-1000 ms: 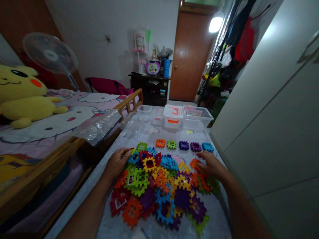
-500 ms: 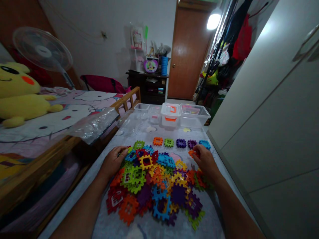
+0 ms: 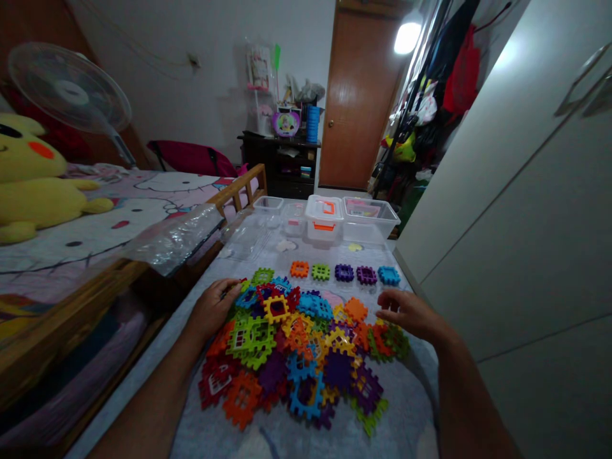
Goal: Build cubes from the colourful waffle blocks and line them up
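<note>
A heap of colourful plastic interlocking tiles point(image 3: 277, 331) with toothed edges and window-like openings lies between my hands. At its upper left edge, my left hand point(image 3: 215, 307) rests with its fingers partly bent and spread against the tiles. My right hand point(image 3: 406, 312) hovers by the heap's right side, fingers stretched out and nothing in them. Left of its fingertips, an orange tile point(image 3: 356, 310) lies on top of the heap. Beyond the heap is a row of separate tiles, among them an orange tile point(image 3: 299, 269), a green tile point(image 3: 320, 272) and a blue tile point(image 3: 389, 275).
At the far end stand a lidded clear box point(image 3: 325, 217) with orange clips and an open clear bin point(image 3: 370, 217). A wooden bed rail point(image 3: 239, 191) and plastic wrap point(image 3: 179, 236) border the left. A pale cabinet point(image 3: 502, 210) stands along the right.
My right hand has let go of the orange tile, which now lies on the heap, and has moved right and slightly down. My left hand stays at the heap's edge.
</note>
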Available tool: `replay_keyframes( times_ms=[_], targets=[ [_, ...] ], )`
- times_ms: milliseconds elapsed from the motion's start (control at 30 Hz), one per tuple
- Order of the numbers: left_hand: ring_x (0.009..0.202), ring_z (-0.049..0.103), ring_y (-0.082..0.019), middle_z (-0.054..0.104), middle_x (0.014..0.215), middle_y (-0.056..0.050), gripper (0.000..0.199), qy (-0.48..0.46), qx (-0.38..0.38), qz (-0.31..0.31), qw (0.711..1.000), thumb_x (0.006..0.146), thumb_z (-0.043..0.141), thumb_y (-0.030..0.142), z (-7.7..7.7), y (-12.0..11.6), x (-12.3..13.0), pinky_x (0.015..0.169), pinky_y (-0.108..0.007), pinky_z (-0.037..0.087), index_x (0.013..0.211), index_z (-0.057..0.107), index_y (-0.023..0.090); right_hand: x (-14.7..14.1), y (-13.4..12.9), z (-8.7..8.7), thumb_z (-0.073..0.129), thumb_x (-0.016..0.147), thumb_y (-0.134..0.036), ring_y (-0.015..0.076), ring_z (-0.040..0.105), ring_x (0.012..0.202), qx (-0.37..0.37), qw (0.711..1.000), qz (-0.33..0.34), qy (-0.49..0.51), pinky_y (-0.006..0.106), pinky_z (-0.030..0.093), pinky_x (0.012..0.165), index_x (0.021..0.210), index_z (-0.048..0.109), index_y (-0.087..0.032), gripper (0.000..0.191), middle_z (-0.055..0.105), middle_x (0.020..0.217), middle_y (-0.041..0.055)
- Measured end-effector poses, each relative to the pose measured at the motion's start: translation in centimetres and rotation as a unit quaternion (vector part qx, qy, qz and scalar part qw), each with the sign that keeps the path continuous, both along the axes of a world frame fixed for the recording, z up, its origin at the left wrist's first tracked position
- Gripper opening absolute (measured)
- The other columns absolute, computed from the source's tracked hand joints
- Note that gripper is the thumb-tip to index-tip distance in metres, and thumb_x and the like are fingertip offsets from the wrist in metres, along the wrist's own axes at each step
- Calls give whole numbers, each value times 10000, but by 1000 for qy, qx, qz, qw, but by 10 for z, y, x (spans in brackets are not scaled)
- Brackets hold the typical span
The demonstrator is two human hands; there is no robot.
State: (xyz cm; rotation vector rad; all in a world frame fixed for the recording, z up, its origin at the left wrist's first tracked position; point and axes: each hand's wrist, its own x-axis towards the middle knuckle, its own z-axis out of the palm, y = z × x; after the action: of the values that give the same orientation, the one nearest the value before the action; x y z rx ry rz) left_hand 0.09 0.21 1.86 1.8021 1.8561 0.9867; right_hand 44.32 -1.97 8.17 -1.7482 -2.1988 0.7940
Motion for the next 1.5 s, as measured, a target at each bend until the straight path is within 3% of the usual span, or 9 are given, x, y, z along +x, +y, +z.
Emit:
replay_keyframes(
  times_ms=[167,367,467,667,900,1067,1233,1367,1500],
  targets=[
    [1013,604,-255,671,1055,-84,509,6,2,1,1000,815,432,590,-1,0,-1,939,-359,453,984,677,178,6,-11,11,664,690,-305,193,581,775,-72,995,-3,-63,279,452,640,901,607,-180,251,638,891,59],
    [1029,600,-257,669,1067,-88,519,4,-2,-1,1000,819,433,595,-3,1,-3,953,-366,441,1004,672,173,-3,-30,24,686,663,-281,248,551,1010,-64,994,39,-86,365,441,895,1144,566,-177,506,581,1116,103],
    [1026,601,-256,670,1068,-86,520,6,-3,0,1000,821,434,597,-5,2,-4,955,-364,442,1015,673,179,-8,-44,16,695,647,-253,263,518,1065,-51,992,50,-107,380,420,934,1203,554,-187,577,540,1165,112],
    [1023,602,-255,667,1079,-82,529,10,-2,-5,1000,831,420,595,-5,1,-4,961,-356,442,1035,671,177,-11,-57,2,658,697,-226,245,520,1015,16,994,37,-99,363,434,901,1067,600,-197,375,553,1077,91],
    [1007,612,-255,681,1067,-78,505,14,3,-8,1000,833,434,579,-2,0,-3,937,-351,461,1026,683,185,-9,-53,-12,689,720,-289,249,542,1073,67,998,16,5,382,445,937,1173,550,-234,477,559,1167,85],
    [978,630,-250,697,1029,-72,490,13,10,-5,1000,817,446,576,0,1,-2,904,-341,483,986,695,189,-7,-49,-23,611,748,-242,241,543,1089,98,994,7,49,387,437,945,1125,567,-211,381,581,1159,94],
    [1000,622,-260,688,1051,-86,520,22,4,-2,1000,809,442,595,-1,1,-2,914,-355,477,997,687,176,2,-49,-23,553,792,-319,241,557,1022,136,987,-38,71,394,462,880,1097,568,-197,328,592,1130,103],
    [990,625,-260,688,1043,-88,519,18,6,-2,1000,811,441,593,0,0,-2,917,-349,476,988,686,170,9,-48,-30,534,776,-324,274,540,1056,161,984,-60,39,459,416,955,1020,606,-188,289,614,1094,115],
    [1004,622,-262,688,1060,-84,513,17,6,-2,1000,815,439,591,1,-1,-1,934,-351,466,992,687,179,6,-52,-34,545,784,-339,282,474,1188,142,989,-31,34,464,361,1038,1175,576,-203,415,557,1246,119]
  ],
)
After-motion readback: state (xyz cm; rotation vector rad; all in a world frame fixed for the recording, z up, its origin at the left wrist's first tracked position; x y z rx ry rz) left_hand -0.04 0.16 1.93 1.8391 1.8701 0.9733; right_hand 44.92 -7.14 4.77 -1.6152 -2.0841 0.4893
